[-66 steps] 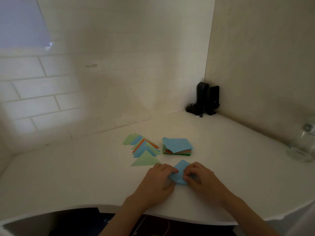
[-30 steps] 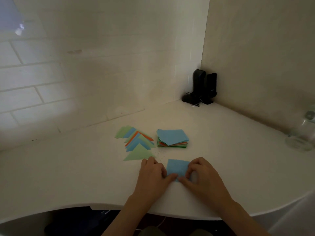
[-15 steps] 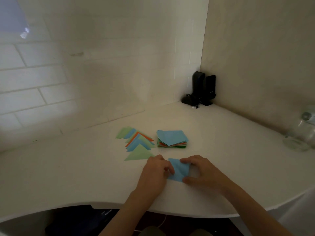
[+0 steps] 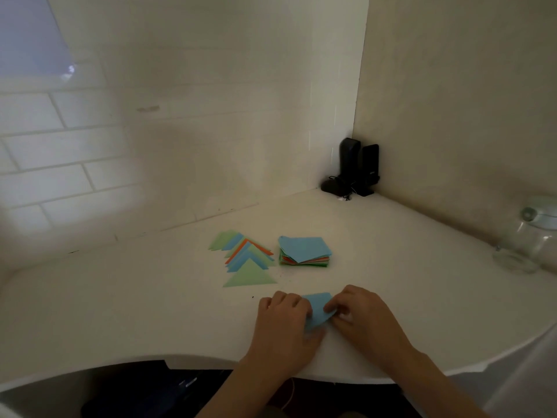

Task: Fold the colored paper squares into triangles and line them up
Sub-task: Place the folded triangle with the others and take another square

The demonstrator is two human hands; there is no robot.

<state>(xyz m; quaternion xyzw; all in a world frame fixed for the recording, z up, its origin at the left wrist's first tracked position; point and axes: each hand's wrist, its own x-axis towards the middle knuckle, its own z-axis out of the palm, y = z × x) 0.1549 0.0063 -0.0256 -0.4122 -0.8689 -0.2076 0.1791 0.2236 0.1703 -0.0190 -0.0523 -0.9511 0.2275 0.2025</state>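
A light blue paper square (image 4: 317, 309) lies partly folded on the white counter near its front edge. My left hand (image 4: 284, 319) holds its left side with curled fingers. My right hand (image 4: 358, 316) pinches its right corner. Behind them a row of folded triangles (image 4: 245, 257), green, blue and orange, overlaps toward the wall, with a green triangle (image 4: 250, 277) nearest me. To the right of the row sits a stack of unfolded squares (image 4: 304, 251) with a blue sheet on top.
Two black devices (image 4: 355, 167) with a cable stand in the far corner where the walls meet. A clear glass jar (image 4: 530, 239) stands at the right by the wall. The white counter (image 4: 120, 303) has a curved front edge below my wrists.
The blue sheet has gone from a flat square to a narrower, partly folded shape. My right hand has shifted onto its right corner, and my left hand stays at its left side.
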